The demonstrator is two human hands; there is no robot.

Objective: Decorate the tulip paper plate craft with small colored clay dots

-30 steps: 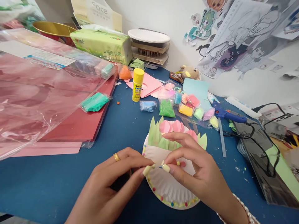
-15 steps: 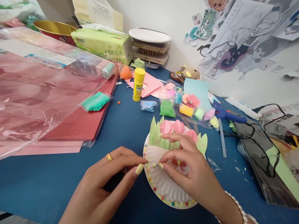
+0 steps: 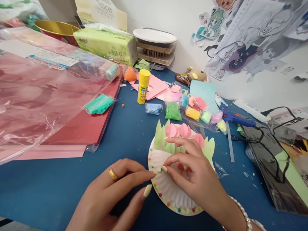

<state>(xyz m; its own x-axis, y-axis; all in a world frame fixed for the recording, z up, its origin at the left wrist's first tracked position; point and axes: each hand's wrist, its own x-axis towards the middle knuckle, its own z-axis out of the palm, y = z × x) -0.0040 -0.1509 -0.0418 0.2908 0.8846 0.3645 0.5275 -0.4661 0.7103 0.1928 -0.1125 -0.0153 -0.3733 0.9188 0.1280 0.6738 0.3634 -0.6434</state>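
Observation:
A white paper plate craft (image 3: 179, 194) lies on the blue table, with small coloured balls along its yellow-lined rim. Pink paper tulips (image 3: 184, 131) and green paper leaves (image 3: 159, 136) stand up from its pocket, and a red bow (image 3: 184, 168) shows partly behind my fingers. Over the pocket, my right hand (image 3: 196, 171) pinches thumb and forefinger together on a tiny dark ball. My left hand (image 3: 113, 192) is at the plate's left rim, its forefinger tip touching near the yellow line. Its thumb is apart from the forefinger, with nothing visible between them.
Behind the plate are a yellow glue stick (image 3: 143, 86), bagged clay such as a green packet (image 3: 173, 111), and a blue glue gun (image 3: 237, 119) with a cord. Plastic-wrapped red sheets (image 3: 72, 128) cover the left; a dark board (image 3: 271, 166) lies right.
My left thumb has parted from the forefinger, and that fingertip has moved slightly right and down along the rim. My right hand stays pinched, nearly in place.

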